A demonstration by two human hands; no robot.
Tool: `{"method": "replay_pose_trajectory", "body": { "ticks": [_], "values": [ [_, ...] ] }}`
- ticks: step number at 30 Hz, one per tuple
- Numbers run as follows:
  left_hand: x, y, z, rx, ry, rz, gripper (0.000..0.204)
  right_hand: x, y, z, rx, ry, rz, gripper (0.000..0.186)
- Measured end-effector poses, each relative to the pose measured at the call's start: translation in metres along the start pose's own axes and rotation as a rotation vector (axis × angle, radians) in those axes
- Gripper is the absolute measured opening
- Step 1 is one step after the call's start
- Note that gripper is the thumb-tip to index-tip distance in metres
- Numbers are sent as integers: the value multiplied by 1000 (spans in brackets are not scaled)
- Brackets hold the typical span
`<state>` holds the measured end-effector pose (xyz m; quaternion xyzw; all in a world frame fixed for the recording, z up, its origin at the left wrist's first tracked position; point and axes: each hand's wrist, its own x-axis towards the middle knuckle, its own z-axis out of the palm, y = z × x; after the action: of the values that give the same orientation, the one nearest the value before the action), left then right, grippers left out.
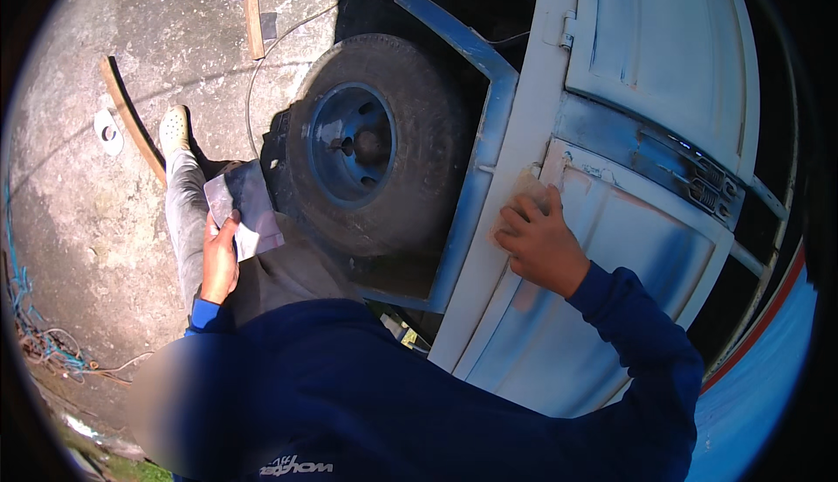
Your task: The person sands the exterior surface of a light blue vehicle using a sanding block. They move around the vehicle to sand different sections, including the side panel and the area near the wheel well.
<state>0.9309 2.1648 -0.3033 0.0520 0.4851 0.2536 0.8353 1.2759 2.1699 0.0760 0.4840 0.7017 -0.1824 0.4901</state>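
My left hand (220, 259) grips a flat, pale rectangular plate (253, 211) with pinkish and grey smears, its thumb lying on top. Over at the vehicle, my right hand (548, 242) presses a thin tan flat piece (526, 187) against the white body edge (484, 259); I cannot tell exactly what the piece is. Its fingers are bent over this piece. Beside that hand is a white and blue panel (602, 220) with pinkish patches and sanded-looking spots. A blue recessed strip (602, 128) with coil springs at its far end separates it from the panel above.
A large tyre with a blue rim (325, 146) sits in the wheel opening, edged by a blue fender (471, 203). Wooden strips (131, 124), a cable (253, 98) and a white ring (108, 133) lie on the concrete. Blue cord (39, 316) is tangled at far left.
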Motion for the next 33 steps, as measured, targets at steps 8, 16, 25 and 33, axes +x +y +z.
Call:
{"method": "replay_pose_trajectory", "body": {
  "ticks": [8, 16, 25, 33],
  "values": [
    [-17, 4, -42, -84, 137, 27, 38, 45, 10, 29, -86, -158, -124, 24],
    [-16, -17, -77, -129, 71, 1, 34, 56, 24, 51, -142, -232, -120, 23],
    [-12, -21, -84, -49, 113, 7, 40, 57, 28, 60, -115, -216, -129, 25],
    [-14, -19, -80, 3, 120, 1, 45, 59, 22, 54, -137, -281, -97, 24]
  ]
}}
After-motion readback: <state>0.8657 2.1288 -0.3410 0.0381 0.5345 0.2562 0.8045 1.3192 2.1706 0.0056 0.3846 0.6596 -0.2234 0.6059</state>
